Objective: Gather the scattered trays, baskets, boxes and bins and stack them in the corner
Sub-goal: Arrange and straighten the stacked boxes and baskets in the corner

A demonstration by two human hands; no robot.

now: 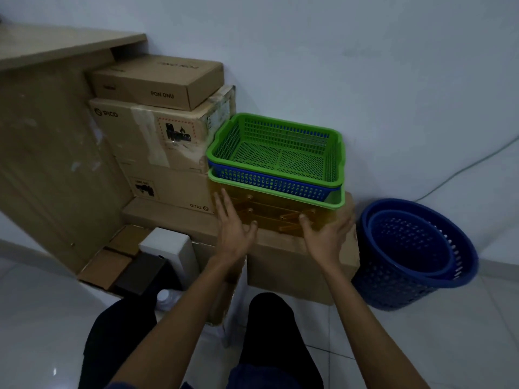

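A: Entry, head view. Where is the stack?
B: Far centre, against the wall (365, 66). A green basket (280, 153) is on top, nested in a blue basket (266, 183), and that sits in a green tray (338, 197). Under all three is an amber box (269, 214), see-through, resting on a brown carton (295, 265) on the floor.
A: Left hand?
B: The left hand (234, 231) is raised at the amber box's near-left corner with the palm turned right. Fingers are straight and spread wide, pointing up and far. The thumb is out toward the box front. The fingertips lie along the box's left edge; contact not resolvable.
A: Right hand?
B: The right hand (327, 237) is at the near-right corner, palm turned left. The thumb tip lies on the box's front face. The fingers reach round the right end, seen partly through the amber wall. They are loose and barely bent, not clenched. No grip that I can confirm.
A: Forearms?
B: Both bare, running from the near edge up to the box and converging slightly. Dark-clad knees sit below them.
A: Surroundings?
B: Right of the carton, on the floor, are two round blue bins (393, 296), one nested in the other. Left of the stack, PICO cartons (146, 130) are piled with a flat box (160, 80) on top, beside a desk (42, 136). A cable (460, 171) runs down the wall at far right.
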